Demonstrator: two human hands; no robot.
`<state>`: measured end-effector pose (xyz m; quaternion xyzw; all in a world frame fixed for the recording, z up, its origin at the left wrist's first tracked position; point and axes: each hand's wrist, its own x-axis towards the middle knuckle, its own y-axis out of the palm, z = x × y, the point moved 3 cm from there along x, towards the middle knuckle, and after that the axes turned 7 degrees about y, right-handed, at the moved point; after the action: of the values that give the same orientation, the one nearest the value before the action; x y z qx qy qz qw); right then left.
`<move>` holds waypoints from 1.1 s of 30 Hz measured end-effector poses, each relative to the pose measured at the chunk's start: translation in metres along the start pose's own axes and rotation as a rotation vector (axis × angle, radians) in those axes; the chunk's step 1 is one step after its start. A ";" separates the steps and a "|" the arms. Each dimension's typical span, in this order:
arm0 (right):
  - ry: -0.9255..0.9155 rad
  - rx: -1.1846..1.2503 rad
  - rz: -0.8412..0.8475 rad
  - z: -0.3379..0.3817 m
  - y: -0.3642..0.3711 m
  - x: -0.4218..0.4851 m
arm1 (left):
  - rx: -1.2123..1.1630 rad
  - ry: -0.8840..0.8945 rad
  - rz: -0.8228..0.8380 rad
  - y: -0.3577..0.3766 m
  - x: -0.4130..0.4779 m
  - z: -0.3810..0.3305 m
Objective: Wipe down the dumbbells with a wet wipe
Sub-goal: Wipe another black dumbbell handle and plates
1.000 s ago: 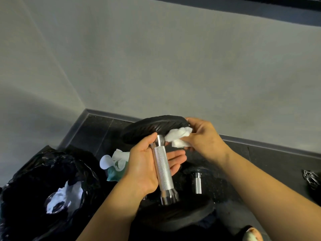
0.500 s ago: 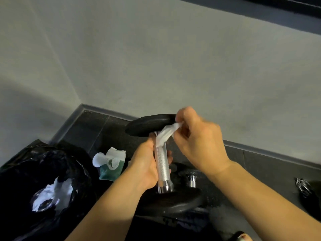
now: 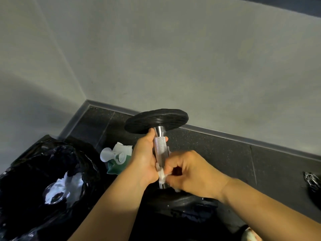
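Slid the right hand point(image 3: 189, 173) and its wet wipe point(image 3: 162, 176) down the handle point(image 3: 160, 145), from the far plate point(image 3: 156, 122) to the near end.

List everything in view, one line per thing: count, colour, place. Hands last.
dumbbell: one, silver knurled handle with black plates, held upright above the floor
wet wipe: one, white, bunched against the lower part of the handle
wipe pack: one, green with a white top, on the floor left of the dumbbell
rubbish bag: one, black, open, at the left
used wipes: a white clump, count unclear, inside the bag
dark object: one, black with shiny metal, at the right edge, cannot tell what
floor: dark speckled tiles
wall: grey, behind
left hand: grips the dumbbell handle
right hand: pinches the wet wipe against the handle
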<state>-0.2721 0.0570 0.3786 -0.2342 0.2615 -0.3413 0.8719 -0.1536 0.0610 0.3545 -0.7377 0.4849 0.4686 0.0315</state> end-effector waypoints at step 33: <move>0.185 0.450 -0.555 0.002 -0.076 0.033 | -0.031 -0.012 0.314 0.001 -0.005 -0.002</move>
<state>-0.2860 -0.0166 0.4152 -0.0667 0.1844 -0.6335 0.7485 -0.1535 0.0631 0.3598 -0.6505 0.5867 0.4797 -0.0504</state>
